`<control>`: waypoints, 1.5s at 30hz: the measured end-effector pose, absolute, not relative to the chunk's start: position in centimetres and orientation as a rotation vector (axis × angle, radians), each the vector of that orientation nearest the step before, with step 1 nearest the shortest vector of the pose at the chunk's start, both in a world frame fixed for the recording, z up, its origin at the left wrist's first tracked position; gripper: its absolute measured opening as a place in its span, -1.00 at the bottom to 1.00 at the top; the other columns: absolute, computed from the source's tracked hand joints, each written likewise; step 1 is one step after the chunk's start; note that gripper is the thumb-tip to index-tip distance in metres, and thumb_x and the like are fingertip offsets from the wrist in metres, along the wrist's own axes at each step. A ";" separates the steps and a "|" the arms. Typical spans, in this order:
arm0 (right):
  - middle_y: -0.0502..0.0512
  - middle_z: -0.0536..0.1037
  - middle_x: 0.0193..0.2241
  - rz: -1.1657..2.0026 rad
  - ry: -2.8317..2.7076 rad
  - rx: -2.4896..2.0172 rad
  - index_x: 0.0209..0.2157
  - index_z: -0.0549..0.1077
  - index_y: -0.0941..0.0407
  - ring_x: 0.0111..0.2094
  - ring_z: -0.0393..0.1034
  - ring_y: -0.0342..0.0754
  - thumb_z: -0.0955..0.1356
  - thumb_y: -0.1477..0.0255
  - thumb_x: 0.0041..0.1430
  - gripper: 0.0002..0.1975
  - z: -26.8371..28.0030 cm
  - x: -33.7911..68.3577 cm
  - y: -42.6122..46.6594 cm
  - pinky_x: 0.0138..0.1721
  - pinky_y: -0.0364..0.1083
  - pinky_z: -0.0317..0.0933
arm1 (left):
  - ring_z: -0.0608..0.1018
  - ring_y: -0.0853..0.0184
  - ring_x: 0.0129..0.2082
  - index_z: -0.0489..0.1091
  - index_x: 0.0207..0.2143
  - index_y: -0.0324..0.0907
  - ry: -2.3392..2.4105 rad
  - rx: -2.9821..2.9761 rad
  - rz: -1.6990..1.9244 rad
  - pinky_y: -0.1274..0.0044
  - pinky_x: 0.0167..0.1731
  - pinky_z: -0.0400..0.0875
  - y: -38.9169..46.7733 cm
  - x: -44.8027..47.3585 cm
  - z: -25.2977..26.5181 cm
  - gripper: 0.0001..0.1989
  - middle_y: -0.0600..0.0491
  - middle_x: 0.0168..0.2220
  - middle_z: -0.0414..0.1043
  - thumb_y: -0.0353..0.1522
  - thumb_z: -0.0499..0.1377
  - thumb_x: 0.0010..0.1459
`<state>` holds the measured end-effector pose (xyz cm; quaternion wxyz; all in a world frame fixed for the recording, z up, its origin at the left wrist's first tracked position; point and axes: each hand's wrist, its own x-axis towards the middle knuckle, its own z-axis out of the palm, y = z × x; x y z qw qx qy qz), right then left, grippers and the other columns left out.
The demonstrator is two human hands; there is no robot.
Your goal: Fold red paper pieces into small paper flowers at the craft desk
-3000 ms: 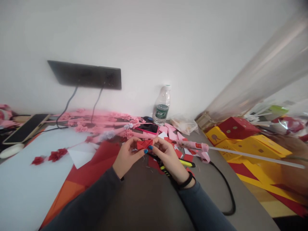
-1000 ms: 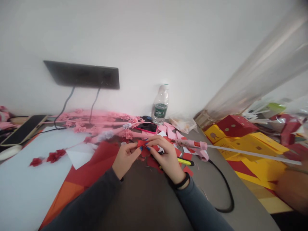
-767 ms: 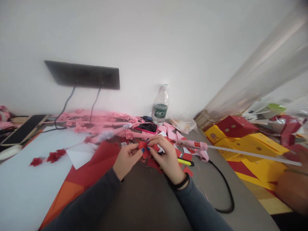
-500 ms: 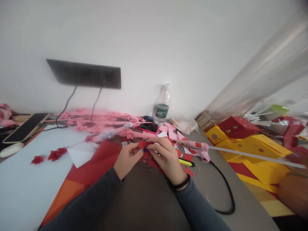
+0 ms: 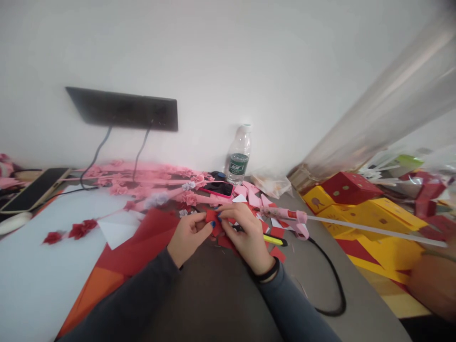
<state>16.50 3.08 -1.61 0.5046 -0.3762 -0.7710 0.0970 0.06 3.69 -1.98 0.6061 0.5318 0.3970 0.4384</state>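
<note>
Between my hands is a small piece of red paper [image 5: 211, 216]. My left hand [image 5: 188, 236] pinches its left side between thumb and forefinger. On its right side, my right hand [image 5: 247, 236] has thumb and fingertips closed at the paper's edge. Beneath and behind the hands lie red and pink paper pieces [image 5: 276, 232]. A yellow utility knife [image 5: 273, 239] lies just right of my right hand. Farther right rests a pink hot glue gun [image 5: 287, 214] with a long white glue stick [image 5: 370, 229] sticking out of its back.
Pink paper flowers on strips [image 5: 142, 183] line the wall side. A water bottle [image 5: 238, 159] stands behind a pink-edged phone [image 5: 218, 188]. Red sheets [image 5: 146, 242] and a white board [image 5: 46, 280] lie left. Yellow and red paper boxes [image 5: 374, 213] sit right, near another person's arm [image 5: 432, 280].
My right thumb and fingers have shifted slightly at the red paper, which shows a little more now. The whole view has moved a little; both hands still hold the paper.
</note>
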 end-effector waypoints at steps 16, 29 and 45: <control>0.15 0.57 -0.11 0.220 -1.922 -0.886 -0.36 0.54 0.02 -0.09 0.45 0.09 0.39 0.53 0.21 -0.88 -1.1 17.3 3.3 -0.08 0.11 0.30 | 0.56 0.32 -0.52 0.57 -0.38 -0.25 0.889 1.177 1.017 0.51 -0.47 0.54 3.6 0.0 -2.0 -0.75 0.04 -0.51 0.54 -0.22 0.29 -0.01; 0.19 0.52 -0.06 0.409 -1.902 -0.849 -0.37 0.53 0.04 -0.04 0.43 0.11 0.39 0.44 0.22 -0.92 -0.7 17.3 3.3 -0.04 0.13 0.30 | 0.60 0.28 -0.53 0.59 -0.30 -0.27 0.872 1.166 1.011 0.53 -0.53 0.52 3.8 -0.1 -2.2 -0.55 -0.04 -0.49 0.59 -0.03 0.29 0.03; 0.04 0.47 -0.40 0.871 -1.607 -1.023 -0.35 0.41 0.10 -0.39 0.39 -0.06 0.37 0.34 0.18 -0.87 -2.7 16.8 4.1 -0.34 -0.09 0.31 | 0.68 0.22 -0.39 0.57 -0.17 -0.32 0.881 1.126 1.010 0.53 -0.44 0.59 3.8 -0.2 -2.6 -0.55 -0.12 -0.36 0.64 -0.14 0.34 0.02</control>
